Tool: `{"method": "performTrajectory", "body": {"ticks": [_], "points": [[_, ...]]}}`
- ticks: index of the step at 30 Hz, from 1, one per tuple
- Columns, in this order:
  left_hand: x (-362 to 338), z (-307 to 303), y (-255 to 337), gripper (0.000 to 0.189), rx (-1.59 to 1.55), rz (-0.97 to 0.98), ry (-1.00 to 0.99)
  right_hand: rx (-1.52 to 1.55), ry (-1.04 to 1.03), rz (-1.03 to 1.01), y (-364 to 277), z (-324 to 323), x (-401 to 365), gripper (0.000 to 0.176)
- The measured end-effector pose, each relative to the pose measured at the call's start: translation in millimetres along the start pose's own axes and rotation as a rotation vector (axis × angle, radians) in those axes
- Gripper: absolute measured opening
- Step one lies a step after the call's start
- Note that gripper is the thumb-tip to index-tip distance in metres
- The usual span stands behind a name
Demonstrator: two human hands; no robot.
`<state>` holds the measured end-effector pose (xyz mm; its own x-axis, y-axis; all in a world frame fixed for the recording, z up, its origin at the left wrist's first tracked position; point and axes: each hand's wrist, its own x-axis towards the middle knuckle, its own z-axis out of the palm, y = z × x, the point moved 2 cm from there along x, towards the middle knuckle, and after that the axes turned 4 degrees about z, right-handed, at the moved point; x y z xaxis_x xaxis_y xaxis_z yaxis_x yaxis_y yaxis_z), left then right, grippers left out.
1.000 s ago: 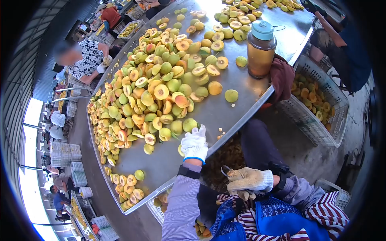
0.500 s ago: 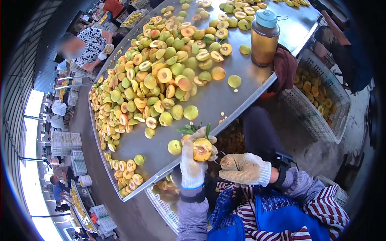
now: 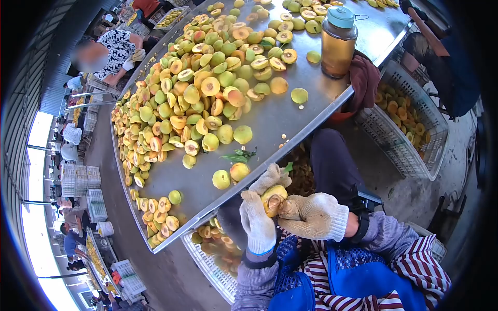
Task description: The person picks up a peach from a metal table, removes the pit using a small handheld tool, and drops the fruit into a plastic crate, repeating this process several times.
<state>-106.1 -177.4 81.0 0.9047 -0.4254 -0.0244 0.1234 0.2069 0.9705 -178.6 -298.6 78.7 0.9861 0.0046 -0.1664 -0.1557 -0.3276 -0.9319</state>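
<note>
Both my hands wear off-white knit gloves. My left hand (image 3: 260, 211) is closed round a cut yellow peach half (image 3: 273, 199), just in front of the metal table's edge. The thumb and fingers of my right hand (image 3: 314, 213) press against its cut face. The thin metal loop tool in my right hand is hidden now, between the fingers and the fruit. Nearest on the table are a green-yellow peach (image 3: 221, 179), a reddish one (image 3: 239, 171) and a sprig of green leaves (image 3: 240, 156).
Many peach halves (image 3: 192, 94) are heaped across the metal table (image 3: 282, 116). A lidded bottle (image 3: 338, 44) and a dark red cloth (image 3: 364, 80) are at its right corner. Fruit-filled crates stand right (image 3: 399, 147) and below (image 3: 212, 272). Another person (image 3: 111, 57) works across the table.
My left hand has drawn the peach half down and toward me, away from the leaves and reddish peach. My right hand has closed in, its fingers now on the fruit. The view has shifted slightly.
</note>
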Motion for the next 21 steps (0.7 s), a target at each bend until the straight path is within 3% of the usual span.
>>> {"method": "performTrajectory", "body": {"ticks": [4,5,8,11,14,16,18,21], "points": [[10.2,-1.5,23.4,0.077,0.057,-0.146,-0.213,-0.018,-0.101,0.022,2.5,-0.4,-3.9,0.028],[14.8,4.5,29.1,0.093,0.236,-0.236,-0.190,-0.026,-0.149,0.041,4.3,-0.8,-4.8,0.028],[23.5,-2.6,23.4,0.096,0.247,-0.340,-0.295,-0.001,-0.178,0.078,3.7,-2.9,-3.9,0.028],[23.6,3.4,25.6,0.093,0.064,-0.238,-0.350,0.294,-0.134,0.005,12.8,3.2,-4.1,0.031],[8.1,19.0,7.8,0.085,-0.053,0.187,-0.050,0.595,-0.420,0.406,-7.0,-16.4,0.8,0.030],[-7.4,17.6,-10.9,0.075,0.034,0.275,0.050,0.534,-0.492,0.417,2.3,-10.3,2.5,0.030],[-10.0,10.1,-11.2,0.068,0.041,0.247,-0.010,0.522,-0.522,0.450,2.8,-3.7,-0.1,0.030],[5.9,1.0,22.2,0.061,-0.028,-0.221,-0.224,0.506,-0.598,0.484,3.2,0.5,-2.7,0.033]]}}
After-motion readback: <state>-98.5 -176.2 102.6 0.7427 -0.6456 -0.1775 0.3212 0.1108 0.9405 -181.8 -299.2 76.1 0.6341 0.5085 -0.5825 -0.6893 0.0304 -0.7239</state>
